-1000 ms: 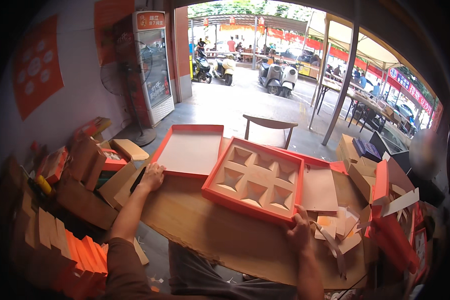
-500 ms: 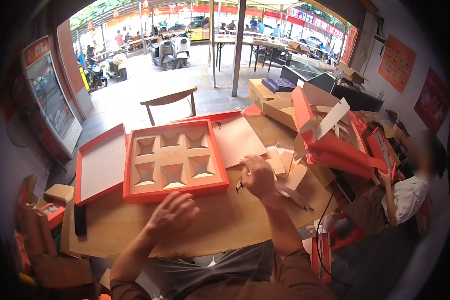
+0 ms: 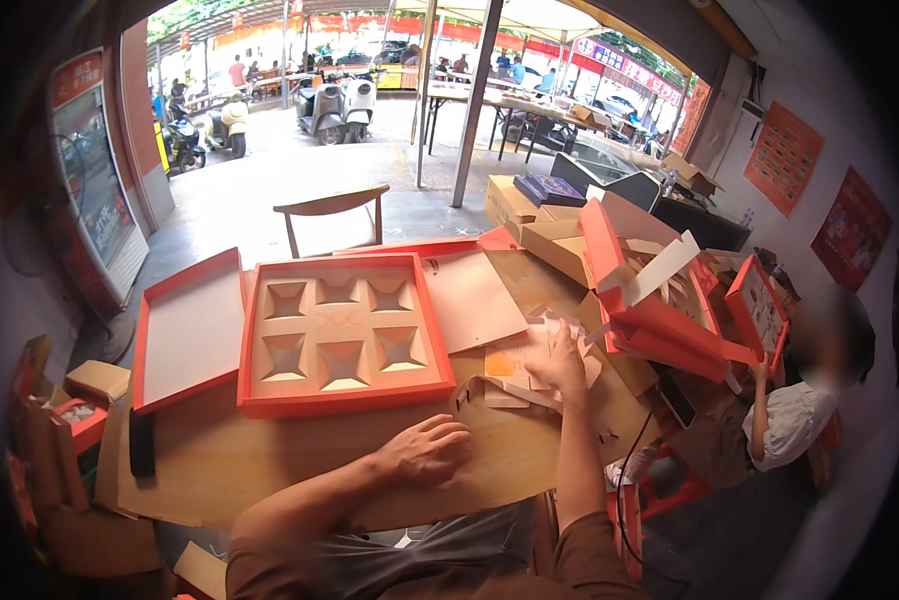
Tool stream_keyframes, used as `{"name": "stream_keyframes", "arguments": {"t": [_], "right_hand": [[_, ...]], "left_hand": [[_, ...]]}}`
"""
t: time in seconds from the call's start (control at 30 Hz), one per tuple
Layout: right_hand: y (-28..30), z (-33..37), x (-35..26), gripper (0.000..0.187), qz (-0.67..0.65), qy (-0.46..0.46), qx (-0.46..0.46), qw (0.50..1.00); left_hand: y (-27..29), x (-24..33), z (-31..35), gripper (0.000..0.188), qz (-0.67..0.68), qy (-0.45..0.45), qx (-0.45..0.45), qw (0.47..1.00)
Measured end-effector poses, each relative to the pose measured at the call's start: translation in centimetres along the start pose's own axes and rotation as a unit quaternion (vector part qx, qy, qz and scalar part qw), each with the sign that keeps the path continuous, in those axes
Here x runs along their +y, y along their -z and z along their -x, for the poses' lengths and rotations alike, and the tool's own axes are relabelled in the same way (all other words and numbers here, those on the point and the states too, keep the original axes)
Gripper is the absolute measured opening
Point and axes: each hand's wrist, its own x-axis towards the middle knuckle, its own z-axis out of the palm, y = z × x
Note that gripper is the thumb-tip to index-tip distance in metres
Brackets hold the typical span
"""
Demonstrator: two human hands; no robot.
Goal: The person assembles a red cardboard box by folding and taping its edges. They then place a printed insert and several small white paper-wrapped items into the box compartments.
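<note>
An open red gift box (image 3: 446,375) stands on the wooden table. Its pale insert (image 3: 340,319) has several star-shaped openings. My left hand (image 3: 428,450) is in front of the box's near right corner, its fingers curled and nothing visible in them. To the right of the box, my right hand (image 3: 562,365) rests on a pile of loose pale card pieces (image 3: 505,375), fingers stretched over them and thumb apart. An orange patch shows on one piece. A flat pale sheet (image 3: 475,300) lies behind this pile.
A red lid (image 3: 192,330) leans against the box's left side. On the right stands a larger red box (image 3: 660,325) with loose flaps, near a phone (image 3: 677,402). A co-worker (image 3: 795,415) handles another red box (image 3: 760,310). A chair (image 3: 332,212) stands beyond the table.
My left hand has moved right and down, its fingers now curled. My right hand has shifted right onto the card pieces, which now lie flatter. The view has turned slightly right.
</note>
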Motion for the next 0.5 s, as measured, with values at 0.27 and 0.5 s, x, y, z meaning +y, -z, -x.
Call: {"name": "stream_keyframes", "arguments": {"t": [0.27,0.5], "right_hand": [[-0.1,1.5,-2.3,0.126,0.147,-0.024,0.002,0.989],[-2.7,2.0,-1.4,0.121,-0.037,0.026,0.052,0.998]], "left_hand": [[5.2,0.1,-1.0,0.063,-0.282,0.206,-0.003,0.937],[5.9,-3.9,2.5,0.018,-0.252,0.29,-0.069,0.921]]}}
